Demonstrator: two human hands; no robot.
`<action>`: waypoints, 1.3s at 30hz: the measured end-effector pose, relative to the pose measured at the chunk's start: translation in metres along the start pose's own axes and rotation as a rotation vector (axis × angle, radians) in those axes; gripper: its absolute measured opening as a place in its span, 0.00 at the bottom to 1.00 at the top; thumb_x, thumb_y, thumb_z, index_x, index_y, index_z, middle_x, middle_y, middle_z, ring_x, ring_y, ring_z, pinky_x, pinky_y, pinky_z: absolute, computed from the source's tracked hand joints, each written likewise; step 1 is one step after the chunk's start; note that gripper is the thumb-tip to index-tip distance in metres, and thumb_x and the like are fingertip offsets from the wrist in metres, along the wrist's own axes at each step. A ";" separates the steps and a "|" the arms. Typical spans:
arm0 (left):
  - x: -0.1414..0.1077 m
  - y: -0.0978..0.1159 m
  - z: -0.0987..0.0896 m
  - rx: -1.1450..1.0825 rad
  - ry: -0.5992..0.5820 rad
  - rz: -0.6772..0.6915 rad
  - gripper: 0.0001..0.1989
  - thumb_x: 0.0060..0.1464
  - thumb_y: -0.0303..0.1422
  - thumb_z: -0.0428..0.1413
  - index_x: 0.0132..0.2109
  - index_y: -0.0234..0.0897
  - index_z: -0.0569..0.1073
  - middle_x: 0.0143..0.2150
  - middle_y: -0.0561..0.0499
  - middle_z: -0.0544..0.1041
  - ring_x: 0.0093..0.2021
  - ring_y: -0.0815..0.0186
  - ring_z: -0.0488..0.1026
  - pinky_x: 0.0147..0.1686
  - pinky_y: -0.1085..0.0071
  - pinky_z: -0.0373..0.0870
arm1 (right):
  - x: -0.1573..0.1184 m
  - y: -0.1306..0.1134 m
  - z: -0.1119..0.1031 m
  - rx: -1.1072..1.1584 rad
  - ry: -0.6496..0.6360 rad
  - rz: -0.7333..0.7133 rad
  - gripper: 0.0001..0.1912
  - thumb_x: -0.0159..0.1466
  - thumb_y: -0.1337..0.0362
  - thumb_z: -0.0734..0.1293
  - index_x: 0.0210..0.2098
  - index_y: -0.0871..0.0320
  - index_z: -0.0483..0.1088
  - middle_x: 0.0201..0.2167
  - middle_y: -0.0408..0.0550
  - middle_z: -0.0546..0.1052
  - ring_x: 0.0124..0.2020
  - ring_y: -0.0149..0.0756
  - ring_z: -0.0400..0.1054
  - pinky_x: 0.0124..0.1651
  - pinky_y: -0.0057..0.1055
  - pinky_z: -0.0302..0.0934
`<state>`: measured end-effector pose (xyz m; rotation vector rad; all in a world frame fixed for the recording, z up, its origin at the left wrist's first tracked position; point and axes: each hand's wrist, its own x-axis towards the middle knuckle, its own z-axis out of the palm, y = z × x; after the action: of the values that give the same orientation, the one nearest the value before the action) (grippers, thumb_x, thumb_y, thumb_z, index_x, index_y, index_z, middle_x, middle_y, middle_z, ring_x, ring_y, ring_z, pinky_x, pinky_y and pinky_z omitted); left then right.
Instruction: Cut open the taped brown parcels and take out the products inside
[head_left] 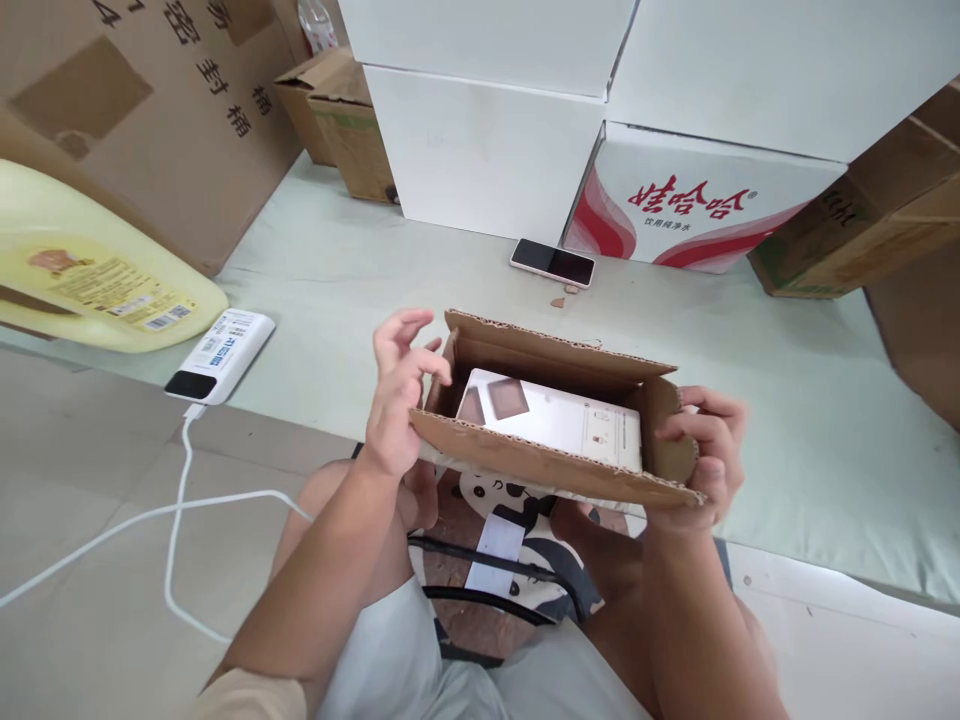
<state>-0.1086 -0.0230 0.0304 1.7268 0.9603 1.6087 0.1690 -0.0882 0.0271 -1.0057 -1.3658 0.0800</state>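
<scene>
An open brown cardboard box (555, 460) is between my two hands at the table's front edge, its long top flaps spread apart. Inside lies a white package (559, 415) with printed text and a dark square patch near its left end. My left hand (401, 390) holds the box's left end, some fingers bent and raised above the rim. At the opposite end my right hand (709, 450) grips the short end flap, fingers curled over its edge. The box's underside is hidden.
A phone (553, 263) lies behind the box, near small cardboard scraps (559, 302). To the left are a white device (221, 355) with a cable (184, 500) and a yellow jug (97, 270). White cartons (487, 150) and brown boxes (862, 200) line the back of the table (337, 270).
</scene>
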 end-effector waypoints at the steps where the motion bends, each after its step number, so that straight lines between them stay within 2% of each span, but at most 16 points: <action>1: 0.002 0.001 -0.002 0.001 0.063 0.026 0.23 0.64 0.53 0.52 0.32 0.41 0.74 0.62 0.47 0.67 0.67 0.50 0.66 0.63 0.52 0.73 | 0.001 0.000 0.000 -0.006 0.004 -0.015 0.21 0.73 0.54 0.56 0.30 0.55 0.72 0.42 0.52 0.71 0.43 0.44 0.67 0.46 0.44 0.61; 4: 0.010 0.016 -0.010 -0.042 0.196 0.058 0.11 0.59 0.45 0.62 0.37 0.43 0.76 0.55 0.48 0.71 0.60 0.55 0.73 0.55 0.57 0.77 | 0.002 0.000 -0.001 0.044 -0.026 -0.040 0.20 0.71 0.53 0.57 0.30 0.55 0.72 0.42 0.52 0.70 0.42 0.43 0.67 0.44 0.43 0.61; 6: 0.015 0.040 -0.014 -0.020 0.233 0.144 0.05 0.59 0.37 0.64 0.40 0.44 0.77 0.48 0.49 0.75 0.51 0.60 0.77 0.50 0.62 0.78 | 0.001 -0.001 -0.002 0.076 -0.069 -0.046 0.21 0.71 0.51 0.57 0.30 0.56 0.71 0.42 0.52 0.70 0.42 0.43 0.67 0.43 0.44 0.63; 7: 0.018 0.056 -0.014 0.027 0.202 0.204 0.03 0.59 0.34 0.64 0.41 0.44 0.78 0.44 0.50 0.76 0.47 0.63 0.77 0.47 0.64 0.78 | 0.001 -0.002 -0.003 0.083 -0.084 -0.054 0.21 0.71 0.49 0.58 0.29 0.56 0.70 0.42 0.52 0.69 0.42 0.43 0.67 0.43 0.44 0.63; 9: 0.025 0.091 -0.011 0.183 -0.020 0.261 0.04 0.62 0.29 0.60 0.42 0.43 0.79 0.37 0.52 0.78 0.39 0.65 0.78 0.42 0.67 0.77 | 0.000 -0.005 -0.006 0.077 -0.099 -0.067 0.22 0.70 0.46 0.60 0.29 0.56 0.69 0.42 0.52 0.68 0.42 0.43 0.67 0.43 0.44 0.64; 12: 0.043 0.132 0.003 0.442 -0.695 0.102 0.09 0.65 0.31 0.56 0.47 0.44 0.80 0.46 0.50 0.82 0.43 0.62 0.80 0.44 0.67 0.78 | -0.002 -0.008 -0.013 0.061 -0.107 -0.073 0.23 0.67 0.43 0.65 0.29 0.55 0.68 0.42 0.51 0.67 0.41 0.41 0.66 0.44 0.43 0.65; 14: 0.058 0.140 0.015 0.507 -1.043 0.016 0.13 0.65 0.35 0.57 0.53 0.44 0.80 0.56 0.49 0.80 0.53 0.59 0.80 0.51 0.66 0.77 | -0.004 -0.008 -0.017 0.049 -0.119 -0.063 0.24 0.65 0.41 0.66 0.29 0.55 0.68 0.43 0.51 0.67 0.42 0.42 0.66 0.46 0.44 0.65; 15: 0.064 0.137 0.020 0.511 -1.150 -0.012 0.16 0.63 0.37 0.58 0.56 0.45 0.79 0.60 0.48 0.79 0.56 0.58 0.78 0.53 0.66 0.76 | -0.006 -0.008 -0.019 0.038 -0.124 -0.051 0.24 0.64 0.40 0.66 0.29 0.55 0.68 0.43 0.51 0.66 0.43 0.42 0.66 0.47 0.45 0.65; 17: 0.073 0.126 0.029 0.530 -1.250 -0.063 0.24 0.59 0.41 0.62 0.62 0.45 0.75 0.65 0.46 0.76 0.59 0.56 0.77 0.52 0.66 0.76 | -0.009 -0.007 -0.020 0.015 -0.128 -0.012 0.25 0.64 0.39 0.65 0.29 0.55 0.67 0.42 0.51 0.66 0.44 0.43 0.66 0.48 0.46 0.66; 20: 0.072 0.112 0.034 0.663 -1.269 -0.125 0.36 0.52 0.42 0.66 0.67 0.44 0.70 0.67 0.43 0.75 0.53 0.55 0.80 0.44 0.66 0.78 | -0.014 -0.007 -0.017 0.061 -0.120 0.008 0.24 0.65 0.40 0.64 0.32 0.55 0.66 0.43 0.52 0.65 0.44 0.44 0.65 0.48 0.45 0.65; 23: 0.065 0.118 0.039 0.855 -1.271 -0.152 0.35 0.50 0.40 0.65 0.65 0.43 0.72 0.60 0.43 0.80 0.48 0.53 0.81 0.42 0.64 0.77 | -0.015 -0.008 -0.012 0.165 -0.141 -0.025 0.21 0.66 0.43 0.63 0.35 0.55 0.67 0.47 0.53 0.65 0.47 0.44 0.65 0.49 0.45 0.65; 25: 0.062 0.127 0.042 0.994 -1.266 -0.137 0.32 0.51 0.40 0.63 0.64 0.42 0.72 0.56 0.43 0.82 0.49 0.48 0.81 0.43 0.60 0.77 | -0.015 -0.010 -0.010 0.176 -0.166 -0.012 0.19 0.68 0.44 0.62 0.38 0.55 0.66 0.49 0.54 0.65 0.51 0.46 0.65 0.51 0.45 0.65; 28: 0.063 0.133 0.043 1.149 -1.226 -0.068 0.35 0.52 0.41 0.61 0.67 0.41 0.69 0.57 0.39 0.81 0.53 0.42 0.80 0.45 0.55 0.77 | -0.015 -0.012 -0.009 0.138 -0.199 0.056 0.19 0.70 0.45 0.58 0.41 0.55 0.65 0.50 0.56 0.65 0.55 0.48 0.65 0.54 0.46 0.64; 31: 0.066 0.123 0.037 1.154 -1.185 -0.028 0.36 0.53 0.43 0.62 0.68 0.43 0.68 0.61 0.39 0.79 0.57 0.42 0.78 0.51 0.54 0.76 | -0.016 -0.012 -0.006 0.151 -0.229 0.088 0.20 0.70 0.45 0.57 0.44 0.55 0.66 0.52 0.56 0.65 0.56 0.49 0.64 0.56 0.47 0.63; 35: 0.071 0.109 0.031 1.070 -1.229 -0.039 0.42 0.48 0.46 0.66 0.69 0.43 0.67 0.68 0.39 0.73 0.65 0.41 0.73 0.57 0.53 0.75 | -0.018 -0.011 -0.002 0.194 -0.253 0.054 0.25 0.68 0.38 0.60 0.46 0.54 0.64 0.54 0.57 0.63 0.58 0.50 0.63 0.56 0.46 0.64; 39: 0.079 0.129 0.033 1.108 -1.199 -0.049 0.36 0.49 0.39 0.63 0.66 0.43 0.70 0.61 0.44 0.79 0.56 0.49 0.79 0.50 0.61 0.76 | -0.020 -0.008 0.001 0.188 -0.255 0.027 0.32 0.63 0.31 0.64 0.47 0.53 0.62 0.56 0.57 0.61 0.58 0.50 0.62 0.54 0.46 0.65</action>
<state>-0.0607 -0.0299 0.1769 2.6929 1.2009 -0.3509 0.1587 -0.1046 0.0168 -0.8769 -1.5449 0.3606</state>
